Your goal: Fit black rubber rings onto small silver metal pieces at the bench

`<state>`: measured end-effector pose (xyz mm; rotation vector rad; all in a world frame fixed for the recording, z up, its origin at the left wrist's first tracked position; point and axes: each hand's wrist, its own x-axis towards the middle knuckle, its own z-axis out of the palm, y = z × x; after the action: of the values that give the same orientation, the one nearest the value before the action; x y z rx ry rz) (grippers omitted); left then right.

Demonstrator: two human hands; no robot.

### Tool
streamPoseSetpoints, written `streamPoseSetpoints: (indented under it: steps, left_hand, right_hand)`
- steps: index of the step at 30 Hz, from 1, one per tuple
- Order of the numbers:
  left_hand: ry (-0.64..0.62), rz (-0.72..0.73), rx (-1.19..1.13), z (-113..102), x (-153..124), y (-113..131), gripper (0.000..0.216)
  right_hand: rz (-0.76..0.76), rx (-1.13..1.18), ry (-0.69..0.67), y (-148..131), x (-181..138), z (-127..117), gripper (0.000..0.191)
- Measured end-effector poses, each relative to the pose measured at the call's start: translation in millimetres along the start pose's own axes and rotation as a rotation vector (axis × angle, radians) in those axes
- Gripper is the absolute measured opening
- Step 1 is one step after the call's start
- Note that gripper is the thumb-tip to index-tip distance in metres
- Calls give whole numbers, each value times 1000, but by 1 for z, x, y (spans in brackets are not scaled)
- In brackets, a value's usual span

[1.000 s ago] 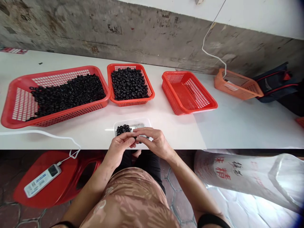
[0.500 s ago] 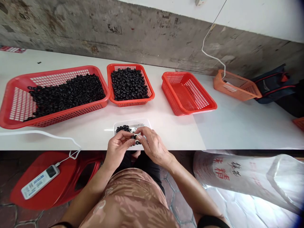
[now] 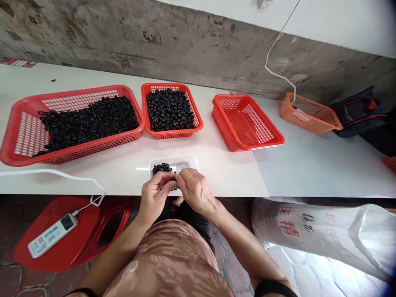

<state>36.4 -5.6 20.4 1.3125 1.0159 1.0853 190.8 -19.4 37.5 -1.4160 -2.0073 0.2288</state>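
My left hand (image 3: 157, 194) pinches a small round black part (image 3: 173, 180) between thumb and fingertips, over the front of a clear tray. My right hand (image 3: 195, 189) meets it from the other side, its thumb and forefinger closed at the same part. Whether the right fingers also hold a smaller piece is hidden. In the shallow clear plastic tray (image 3: 194, 160) below lie more black ring-shaped parts (image 3: 162, 167) on the left and small shiny metal pieces (image 3: 182, 165) behind the right hand.
Behind stand a large red basket (image 3: 105, 137) and a smaller red basket (image 3: 173, 134), both holding many black parts. To the right are a red basket (image 3: 238, 146), an orange basket (image 3: 309, 123) and a dark bag (image 3: 355, 111). A power strip (image 3: 52, 235) rests on a red stool (image 3: 77, 247).
My right hand's fingers have come down and closed against the black part. The part is now more covered by my fingers. The whole view has shifted slightly.
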Motion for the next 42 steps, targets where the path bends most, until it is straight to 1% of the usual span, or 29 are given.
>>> streamPoseSetpoints:
  steps: [2, 3, 5, 7, 9, 12, 17, 19, 21, 24, 26, 29, 31, 32, 33, 36, 37, 39, 42]
  left_hand:
    - [-37, -64, -107, 1, 1, -1, 13]
    - [-26, -51, -87, 1, 0, -1, 13]
    - [41, 59, 73, 2, -2, -1, 11]
    - [109, 209, 257, 1, -4, -3, 11]
    - [137, 314, 361, 0, -6, -6, 13]
    - [135, 364, 425, -1, -7, -12, 15]
    - [111, 405, 457, 1, -7, -12, 17]
    - [112, 371, 421, 3, -7, -9, 17]
    - [117, 293, 362, 5, -7, -7, 15]
    - [77, 144, 226, 6, -6, -6, 14]
    - [13, 10, 69, 8, -5, -7, 15]
    - [-90, -211, -240, 10, -1, -10, 22]
    - [-139, -327, -395, 12, 2, -10, 26]
    - [-150, -367, -446, 12, 3, -10, 28]
    - [-149, -395, -482, 12, 4, -8, 28]
    - [-119, -424, -541, 10, 7, -4, 28]
    - [-114, -429, -551, 9, 8, -3, 27]
    - [-116, -439, -560, 7, 8, -1, 27]
    - [-123, -438, -559, 4, 8, -3, 27]
  right_hand:
    - [-44, -58, 22, 1, 0, 1, 38]
    - [-55, -73, 28, 1, 0, 1, 38]
    - [-16, -47, 19, -1, 0, 0, 37]
    - [103, 61, -22, -4, 1, -2, 37]
    - [232, 203, -55, -8, 2, -1, 39]
    - [323, 330, -34, -10, 2, 1, 45]
    - [336, 350, 2, -7, -1, 7, 49]
    - [341, 338, 30, -6, -2, 9, 50]
    - [335, 312, 56, -4, -3, 11, 50]
    - [240, 227, 86, 1, -5, 13, 49]
    - [134, 166, 90, 7, -6, 10, 48]
    - [-3, 116, 65, 14, -7, 3, 46]
    - [-38, 126, 59, 17, -7, -2, 47]
    - [-17, 151, 65, 17, -7, -4, 47]
    - [35, 193, 70, 17, -7, -6, 48]
    - [290, 356, 68, 17, -8, -8, 50]
    - [352, 402, 54, 17, -8, -8, 50]
    - [392, 470, 6, 17, -10, -9, 47]
    - [346, 518, -52, 16, -11, -12, 35]
